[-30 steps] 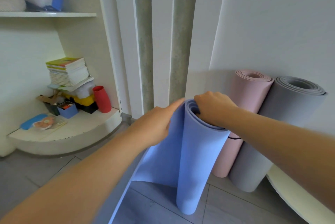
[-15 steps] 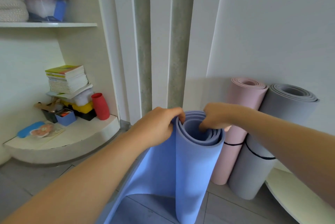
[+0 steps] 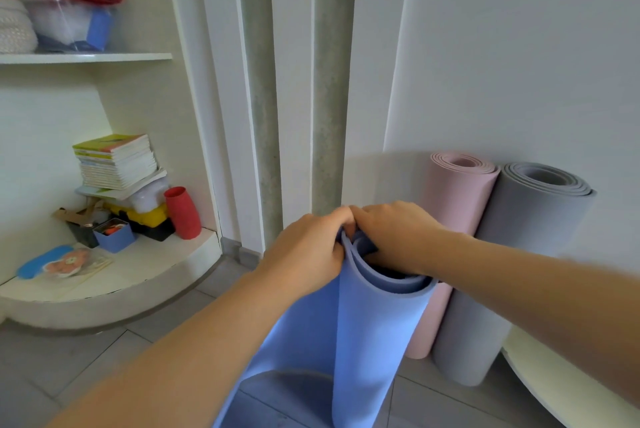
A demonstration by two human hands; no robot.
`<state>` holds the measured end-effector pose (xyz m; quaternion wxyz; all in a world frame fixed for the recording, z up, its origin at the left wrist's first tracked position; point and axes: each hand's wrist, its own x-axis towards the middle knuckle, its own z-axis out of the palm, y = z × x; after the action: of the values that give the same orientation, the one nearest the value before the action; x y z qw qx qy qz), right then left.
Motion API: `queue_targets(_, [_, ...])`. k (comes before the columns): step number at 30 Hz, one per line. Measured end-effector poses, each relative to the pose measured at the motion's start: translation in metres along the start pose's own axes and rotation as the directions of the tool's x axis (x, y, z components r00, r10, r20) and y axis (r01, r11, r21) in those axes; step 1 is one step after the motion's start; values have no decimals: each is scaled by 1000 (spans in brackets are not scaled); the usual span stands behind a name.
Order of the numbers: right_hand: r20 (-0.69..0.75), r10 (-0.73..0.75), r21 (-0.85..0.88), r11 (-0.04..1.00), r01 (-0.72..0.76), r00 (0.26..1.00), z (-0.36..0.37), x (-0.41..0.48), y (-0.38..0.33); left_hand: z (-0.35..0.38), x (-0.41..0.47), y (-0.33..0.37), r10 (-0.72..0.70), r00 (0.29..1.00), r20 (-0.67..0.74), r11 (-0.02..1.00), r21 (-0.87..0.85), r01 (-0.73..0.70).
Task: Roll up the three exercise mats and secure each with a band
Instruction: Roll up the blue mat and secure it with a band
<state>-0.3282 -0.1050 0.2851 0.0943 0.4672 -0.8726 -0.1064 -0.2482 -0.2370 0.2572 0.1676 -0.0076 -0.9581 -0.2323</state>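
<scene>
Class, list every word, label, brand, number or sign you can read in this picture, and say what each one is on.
No text can be read anywhere.
Stack of books: the top cover has coloured print, too blurred to read.
Flat packet: only a picture shows; any lettering is too small to tell.
Blue mat, pink mat, grey mat: no print shows.

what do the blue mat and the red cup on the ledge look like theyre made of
The blue mat: likely soft foam, matte; its thick edge shows at the rolled top and it curves without creasing. The red cup: probably plastic, smooth with a faint sheen, though too small to be sure.
</scene>
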Motion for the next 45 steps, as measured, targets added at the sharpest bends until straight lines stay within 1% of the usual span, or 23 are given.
queue_targets(4, [8,28,57,998,-29,1000,0,5,-1,-4,-2,-5,-37,999,-3,999,8,37])
queue_targets(9, [-3,54,34,998,-54,999,2,7,-6,-7,-9,-8,-14,1000,-3,998,54,14])
queue_targets(15, [-4,77,58,995,-76,997,3,5,-8,-9,-18,-4,-14,1000,-18,1000,6,14])
queue_targets(18, [5,101,94,990,-101,995,0,5,-4,-17,-18,7,-36,997,75,999,-18,37])
queue_targets(20, [20,105,110,988,-106,994,-1,5,-2,-19,-20,17,-11,990,142,999,35,6])
queue_targets(22, [34,96,119,988,-100,995,-1,5,0,-19,-27,28,71,985,157,980,172,-98])
queue_targets(24, [44,99,156,982,-105,994,-1,4,3,-13,-32,38,191,963,189,916,319,-244])
queue_targets(25, [46,102,171,979,-108,994,-1,4,4,-8,-33,40,210,950,233,892,353,-284])
queue_targets(27, [59,96,193,976,-106,994,0,5,8,0,-29,40,165,931,324,892,353,-281])
queue_targets(29, [125,84,273,955,-116,989,-1,5,18,5,-22,38,128,925,359,919,307,-247])
queue_targets(30, [170,91,354,924,-147,981,-3,4,25,6,-19,38,138,925,353,914,313,-256])
queue_targets(31, [212,107,464,864,-196,971,-5,1,34,9,-17,36,161,925,344,904,324,-278])
queue_targets(32, [257,122,590,766,-255,959,-7,-3,42,13,-17,34,193,924,330,897,322,-303])
queue_targets(33, [305,127,706,636,-313,944,-10,-9,49,17,-17,31,239,924,298,891,311,-330])
queue_targets(34, [365,124,775,509,-375,923,-12,-15,54,20,-17,28,295,924,244,883,300,-361])
queue_targets(35, [422,121,792,432,-431,898,-13,-22,59,25,-16,25,350,920,178,872,296,-390])
queue_targets(36, [462,126,774,425,-469,878,-14,-26,60,27,-16,21,394,912,112,861,301,-409])
queue_targets(37, [492,144,744,443,-500,859,-14,-31,62,31,-14,19,434,900,51,848,314,-427])
queue_targets(39, [525,170,700,472,-537,834,-16,-37,60,35,-10,15,476,879,-16,826,351,-441])
queue_targets(41, [550,190,669,482,-565,813,-20,-42,60,36,-8,13,475,880,-9,826,349,-443])
queue_targets(43, [542,218,632,530,-565,812,-23,-45,60,37,-8,14,479,877,30,823,331,-461])
queue_targets(44, [498,242,603,593,-534,833,-24,-44,59,37,-9,17,490,870,52,816,324,-479])
queue_targets(45, [436,263,549,679,-486,861,-25,-43,57,38,-11,21,502,862,75,806,319,-498])
